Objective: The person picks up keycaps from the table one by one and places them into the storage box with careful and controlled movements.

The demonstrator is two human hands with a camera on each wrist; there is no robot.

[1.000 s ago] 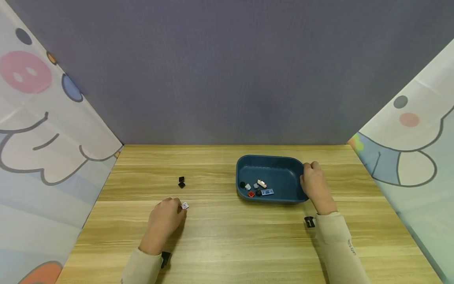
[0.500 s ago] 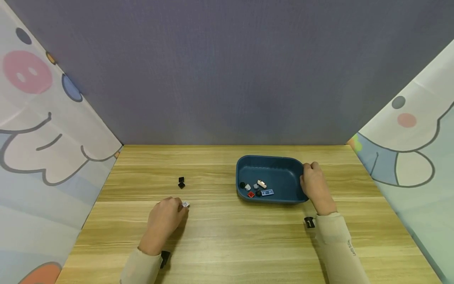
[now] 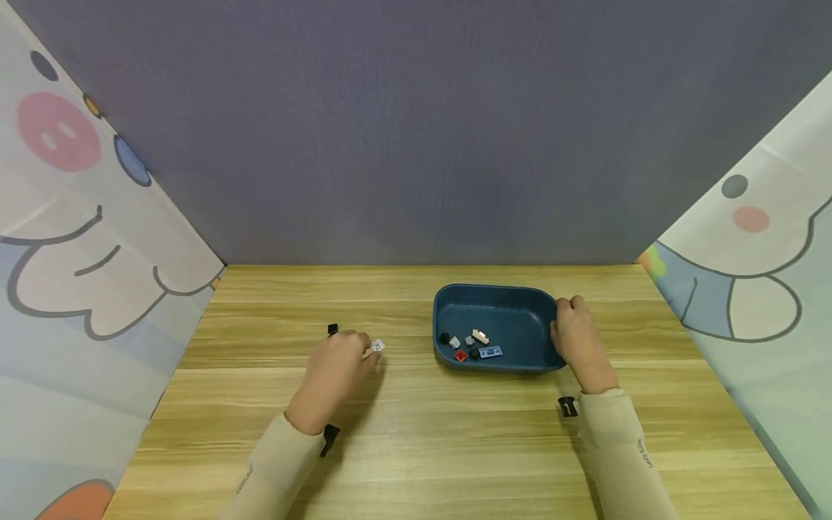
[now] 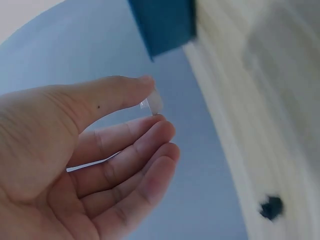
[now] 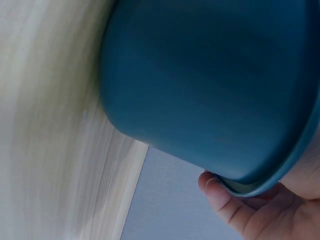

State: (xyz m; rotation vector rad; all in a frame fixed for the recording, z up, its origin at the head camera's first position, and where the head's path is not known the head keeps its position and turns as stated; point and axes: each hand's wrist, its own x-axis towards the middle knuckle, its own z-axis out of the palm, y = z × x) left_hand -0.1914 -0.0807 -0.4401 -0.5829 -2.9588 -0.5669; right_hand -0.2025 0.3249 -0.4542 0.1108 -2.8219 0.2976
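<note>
My left hand [image 3: 338, 365] pinches a small white block [image 3: 378, 346] between thumb and fingertips, lifted over the table in the left wrist view. A small pattern marks the block's upper face in the head view. My right hand [image 3: 575, 339] holds the right end of a dark blue plastic bin [image 3: 520, 325], fingers hooked around its rim [image 5: 295, 165]. Toward the bin's left front lie a red piece [image 3: 460, 355], a cream piece [image 3: 480, 336], a light blue rectangular piece [image 3: 490, 352] and several small white, grey and black pieces.
Behind the left hand a small black piece [image 3: 333, 328] lies on the wooden table [image 3: 442, 440], with another mostly hidden by the hand. A grey wall [image 3: 416, 144] rises at the table's back edge. Cartoon-printed panels [image 3: 754, 238] flank both sides.
My left hand has moved right and away from me with the white block, now nearer the bin and covering part of the black pieces. The right hand and bin have stayed in place.
</note>
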